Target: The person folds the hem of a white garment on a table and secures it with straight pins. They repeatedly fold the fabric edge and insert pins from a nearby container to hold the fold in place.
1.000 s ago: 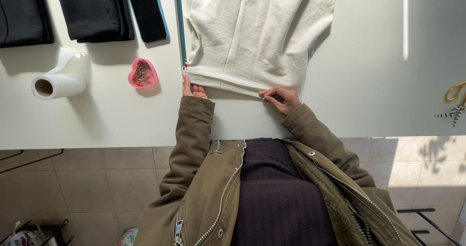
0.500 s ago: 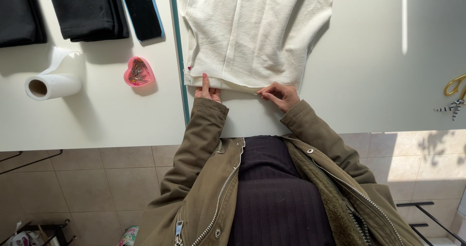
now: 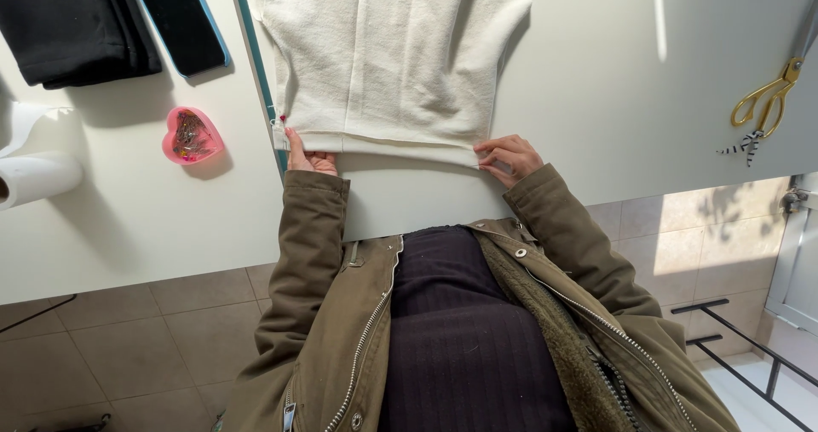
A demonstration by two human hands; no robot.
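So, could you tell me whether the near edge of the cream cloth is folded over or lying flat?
Folded over: the cloth shows a narrow turned-up band along its near edge, with the left hand and right hand pressing its two ends.

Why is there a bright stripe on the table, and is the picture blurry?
In the head view, sunlight makes a thin bright stripe on the white table and lights the tiled floor; the gold scissors cast a soft shadow. The picture is sharp: both hands, left and right, and the cream cloth look clear.
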